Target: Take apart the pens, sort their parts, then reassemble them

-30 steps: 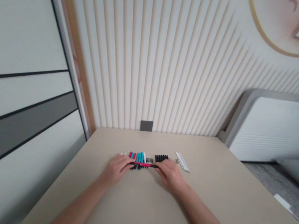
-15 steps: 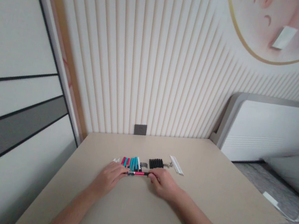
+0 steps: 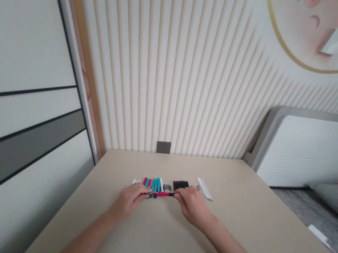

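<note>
A slim red pen with black ends is held level just above the table. My left hand pinches its left end, and my right hand has its fingers closed on the black right end. Right behind the pen lies a row of red, teal and white pen barrels. Small dark pieces sit to their right, followed by several black tubes. Thin white sticks like refills lie beyond my right hand. Small white pieces rest behind my left hand, too tiny to make out.
The beige table meets a ribbed wall with a dark socket. A white and grey cabinet stands at the left. To the right are a bed headboard and a white charger-like block with a cable.
My right hand has shifted slightly right and rides a little higher with the pen. The whole view has turned slightly, moving the scene rightward. Both hands keep hold of the pen.
</note>
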`<action>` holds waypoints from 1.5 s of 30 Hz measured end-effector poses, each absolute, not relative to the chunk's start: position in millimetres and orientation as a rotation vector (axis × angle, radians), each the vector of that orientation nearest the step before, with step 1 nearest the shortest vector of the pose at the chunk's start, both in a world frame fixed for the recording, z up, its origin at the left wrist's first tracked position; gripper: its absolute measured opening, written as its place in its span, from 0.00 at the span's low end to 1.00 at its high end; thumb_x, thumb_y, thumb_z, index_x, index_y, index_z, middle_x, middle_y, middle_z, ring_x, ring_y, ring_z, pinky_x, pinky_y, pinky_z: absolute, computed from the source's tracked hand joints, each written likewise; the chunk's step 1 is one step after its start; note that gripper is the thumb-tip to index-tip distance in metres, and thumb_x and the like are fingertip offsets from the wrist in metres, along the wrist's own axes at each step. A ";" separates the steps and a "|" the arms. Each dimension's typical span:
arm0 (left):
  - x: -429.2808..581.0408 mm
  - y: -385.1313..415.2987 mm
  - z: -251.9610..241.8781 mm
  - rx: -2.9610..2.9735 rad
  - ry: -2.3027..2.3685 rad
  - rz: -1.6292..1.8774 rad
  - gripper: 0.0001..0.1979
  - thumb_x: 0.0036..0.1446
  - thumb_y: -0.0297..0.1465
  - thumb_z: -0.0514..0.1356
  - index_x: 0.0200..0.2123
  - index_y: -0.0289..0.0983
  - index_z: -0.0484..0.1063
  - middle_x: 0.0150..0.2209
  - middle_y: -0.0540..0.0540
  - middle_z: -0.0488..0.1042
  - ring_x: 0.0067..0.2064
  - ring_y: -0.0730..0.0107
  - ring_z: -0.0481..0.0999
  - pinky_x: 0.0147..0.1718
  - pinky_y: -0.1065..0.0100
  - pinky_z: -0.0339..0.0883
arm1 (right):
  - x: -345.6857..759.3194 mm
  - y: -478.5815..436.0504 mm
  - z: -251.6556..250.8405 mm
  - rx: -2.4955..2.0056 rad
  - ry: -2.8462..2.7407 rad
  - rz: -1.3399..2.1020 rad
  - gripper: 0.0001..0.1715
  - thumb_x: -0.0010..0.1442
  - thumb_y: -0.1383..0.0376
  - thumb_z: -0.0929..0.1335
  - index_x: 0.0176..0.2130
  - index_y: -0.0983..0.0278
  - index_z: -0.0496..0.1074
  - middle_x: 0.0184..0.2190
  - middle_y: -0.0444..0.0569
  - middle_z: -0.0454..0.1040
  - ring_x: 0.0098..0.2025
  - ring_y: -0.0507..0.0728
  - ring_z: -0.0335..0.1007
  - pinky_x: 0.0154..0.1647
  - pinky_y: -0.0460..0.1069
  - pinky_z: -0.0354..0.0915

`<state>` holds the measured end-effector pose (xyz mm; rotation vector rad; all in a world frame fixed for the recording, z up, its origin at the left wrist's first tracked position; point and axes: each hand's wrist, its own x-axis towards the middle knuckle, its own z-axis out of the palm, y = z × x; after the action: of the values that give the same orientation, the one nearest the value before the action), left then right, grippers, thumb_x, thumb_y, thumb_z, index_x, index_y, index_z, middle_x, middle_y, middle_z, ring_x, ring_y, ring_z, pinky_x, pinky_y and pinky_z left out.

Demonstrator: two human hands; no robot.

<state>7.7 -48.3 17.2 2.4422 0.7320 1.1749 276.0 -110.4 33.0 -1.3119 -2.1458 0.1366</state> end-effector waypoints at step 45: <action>13.2 -40.7 8.9 2.198 1.094 1.254 0.09 0.59 0.37 0.59 0.32 0.37 0.73 0.27 0.49 0.74 0.28 0.71 0.71 0.29 0.71 0.65 | 248.7 -69.2 -14.5 -0.975 -1.228 1.062 0.20 0.55 0.49 0.69 0.38 0.62 0.75 0.23 0.44 0.68 0.25 0.53 0.62 0.28 0.49 0.62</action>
<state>13.2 -40.7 8.9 2.1976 1.0943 1.2542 248.7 -69.2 -14.5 -0.9748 -1.2279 1.0615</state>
